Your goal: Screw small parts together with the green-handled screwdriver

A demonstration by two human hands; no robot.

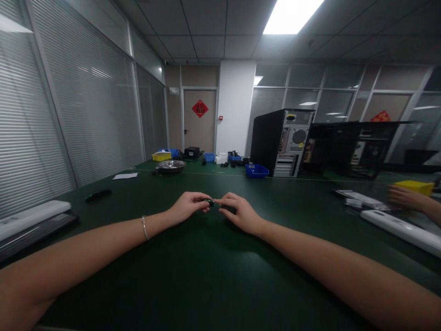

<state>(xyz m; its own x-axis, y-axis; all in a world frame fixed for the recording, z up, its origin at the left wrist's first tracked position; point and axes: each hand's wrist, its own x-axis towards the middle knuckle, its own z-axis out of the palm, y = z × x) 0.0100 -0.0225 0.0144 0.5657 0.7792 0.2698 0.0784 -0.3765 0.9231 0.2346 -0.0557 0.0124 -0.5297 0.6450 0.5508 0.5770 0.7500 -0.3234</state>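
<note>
Over the middle of the green table, my left hand (pixel 188 207) pinches a small dark part (pixel 209 202) with a hint of green between thumb and fingertips. My right hand (pixel 243 215) is closed around a slim dark tool (pixel 230 208), its kind too small to make out. The tool's thin end points left and comes up to the small part; whether they touch, I cannot tell. Both hands are close together, just above the dark green tabletop (pixel 193 266).
Left are a dark pen-like object (pixel 98 195), white paper (pixel 125 176) and a long white device (pixel 34 218). A metal bowl (pixel 171 166), blue bin (pixel 257 171) and computer tower (pixel 280 142) stand farther back. At right, another person's hand (pixel 408 197) is near a yellow bin (pixel 415 187).
</note>
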